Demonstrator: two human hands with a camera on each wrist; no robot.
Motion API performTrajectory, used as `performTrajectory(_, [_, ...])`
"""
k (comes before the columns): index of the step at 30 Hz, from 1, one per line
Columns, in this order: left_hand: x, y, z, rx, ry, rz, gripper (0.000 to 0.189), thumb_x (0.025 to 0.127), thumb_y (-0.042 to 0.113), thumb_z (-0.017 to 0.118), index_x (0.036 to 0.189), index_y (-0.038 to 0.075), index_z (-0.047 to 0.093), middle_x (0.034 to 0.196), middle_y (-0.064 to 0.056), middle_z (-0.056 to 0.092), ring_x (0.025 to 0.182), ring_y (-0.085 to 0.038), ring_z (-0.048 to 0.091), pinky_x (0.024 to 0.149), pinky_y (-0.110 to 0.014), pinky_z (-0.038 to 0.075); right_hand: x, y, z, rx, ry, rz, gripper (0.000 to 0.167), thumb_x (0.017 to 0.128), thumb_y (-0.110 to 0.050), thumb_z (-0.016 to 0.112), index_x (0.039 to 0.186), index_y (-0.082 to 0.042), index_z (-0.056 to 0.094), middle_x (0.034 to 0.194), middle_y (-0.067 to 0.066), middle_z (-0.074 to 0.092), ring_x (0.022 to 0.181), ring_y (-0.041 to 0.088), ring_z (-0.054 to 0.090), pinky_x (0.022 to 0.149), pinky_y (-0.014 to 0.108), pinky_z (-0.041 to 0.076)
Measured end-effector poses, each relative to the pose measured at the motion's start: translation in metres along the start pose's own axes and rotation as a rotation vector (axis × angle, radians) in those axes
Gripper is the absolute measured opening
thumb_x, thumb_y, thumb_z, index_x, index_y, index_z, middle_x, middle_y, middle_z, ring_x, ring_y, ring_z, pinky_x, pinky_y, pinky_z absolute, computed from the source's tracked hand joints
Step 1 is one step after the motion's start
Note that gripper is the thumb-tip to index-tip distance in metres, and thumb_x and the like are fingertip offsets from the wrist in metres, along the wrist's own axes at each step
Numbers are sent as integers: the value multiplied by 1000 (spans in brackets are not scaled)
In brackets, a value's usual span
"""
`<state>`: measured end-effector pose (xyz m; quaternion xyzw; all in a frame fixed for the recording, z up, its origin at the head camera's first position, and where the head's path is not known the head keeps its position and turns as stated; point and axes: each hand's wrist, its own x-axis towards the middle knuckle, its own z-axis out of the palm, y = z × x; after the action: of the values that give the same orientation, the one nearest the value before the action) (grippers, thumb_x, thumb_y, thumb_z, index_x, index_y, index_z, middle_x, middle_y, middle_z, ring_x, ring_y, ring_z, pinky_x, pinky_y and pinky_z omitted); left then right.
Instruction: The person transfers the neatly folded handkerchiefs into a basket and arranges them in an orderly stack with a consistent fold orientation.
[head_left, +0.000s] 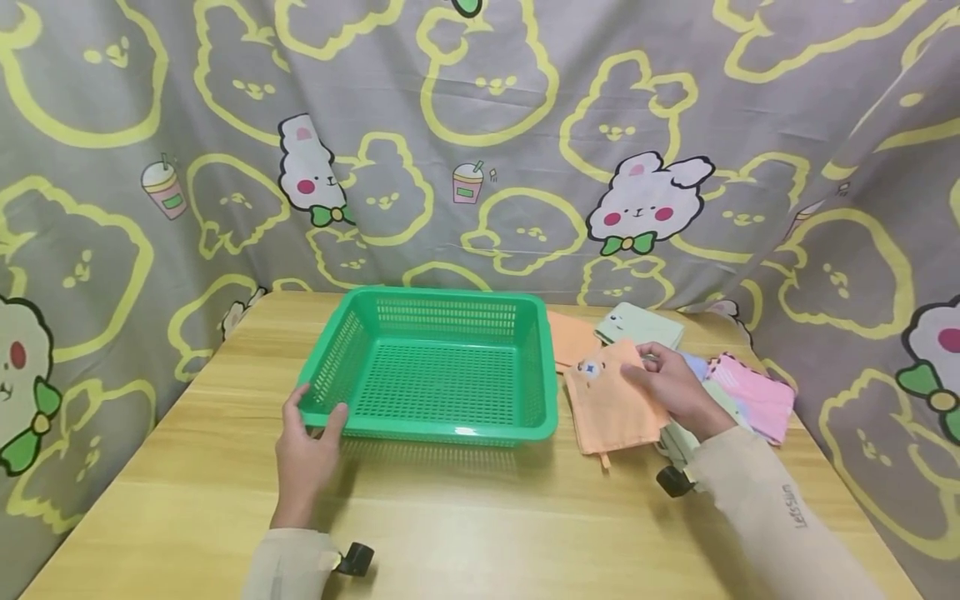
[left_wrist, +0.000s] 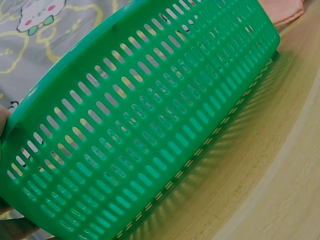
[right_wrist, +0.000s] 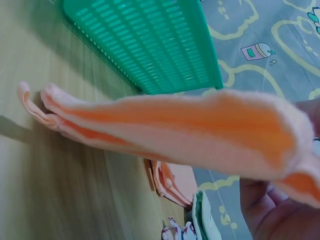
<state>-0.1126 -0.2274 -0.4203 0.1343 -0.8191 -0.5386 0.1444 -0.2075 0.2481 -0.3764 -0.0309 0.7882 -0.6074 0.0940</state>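
Note:
A green plastic basket [head_left: 442, 433] with slotted walls stands on the wooden table, with nothing inside it. My left hand [head_left: 309, 450] grips its near left corner, thumb over the rim; in the left wrist view the basket wall [left_wrist: 150, 125] fills most of the frame. To the right of the basket, my right hand [head_left: 671, 387] pinches a folded orange towel [head_left: 611, 408] with an embroidered bear face and a hanging loop. In the right wrist view that folded towel [right_wrist: 175, 135] is seen edge-on, above the table, its folds sagging slightly apart.
Behind the held towel lie another orange towel [head_left: 573, 337] and a pale green towel [head_left: 637, 323]. A pink towel [head_left: 753, 396] lies at the table's right side, beside bluish and green cloths partly hidden by my right arm. A patterned curtain [head_left: 510, 108] encloses the table's back and sides.

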Motion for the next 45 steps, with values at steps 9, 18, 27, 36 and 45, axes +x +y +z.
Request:
performTrajectory(9, [1, 1, -1, 8, 1, 18, 74, 97, 44, 55, 153, 15, 18, 142, -35, 37, 122, -52, 46, 99, -59, 39, -1, -8, 0, 11, 7, 4, 38, 98, -13, 57, 125, 4, 37, 86, 5, 67, 66, 19, 68, 59, 36, 57])
performTrajectory(18, [5, 0, 2, 7, -6, 51, 72, 97, 43, 56, 152, 13, 20, 142, -35, 37, 122, -52, 47, 99, -58, 40, -2, -18, -4, 41, 19, -16, 34, 98, -14, 58, 121, 1, 37, 83, 3, 66, 65, 18, 69, 58, 36, 57])
performTrajectory(27, [4, 0, 2, 19, -19, 18, 74, 97, 47, 54, 154, 17, 17, 146, -34, 32, 123, -53, 44, 100, -60, 38, -1, -26, -5, 85, 27, -55, 30, 98, -11, 57, 118, 1, 39, 82, 2, 66, 66, 17, 69, 58, 34, 57])
performTrajectory(36, [5, -1, 3, 12, -24, 23, 74, 96, 46, 55, 153, 16, 18, 144, -35, 35, 122, -53, 45, 98, -60, 40, 1, -30, -4, 111, 49, -79, 24, 97, -9, 57, 115, -3, 41, 80, -1, 66, 65, 14, 68, 58, 30, 57])
performTrajectory(45, [1, -1, -2, 22, -9, 7, 74, 96, 47, 55, 153, 17, 18, 146, -35, 32, 122, -54, 44, 99, -62, 38, 4, -39, 1, 139, 55, -91, 24, 96, -10, 60, 112, -4, 43, 79, -2, 66, 64, 13, 67, 56, 29, 56])
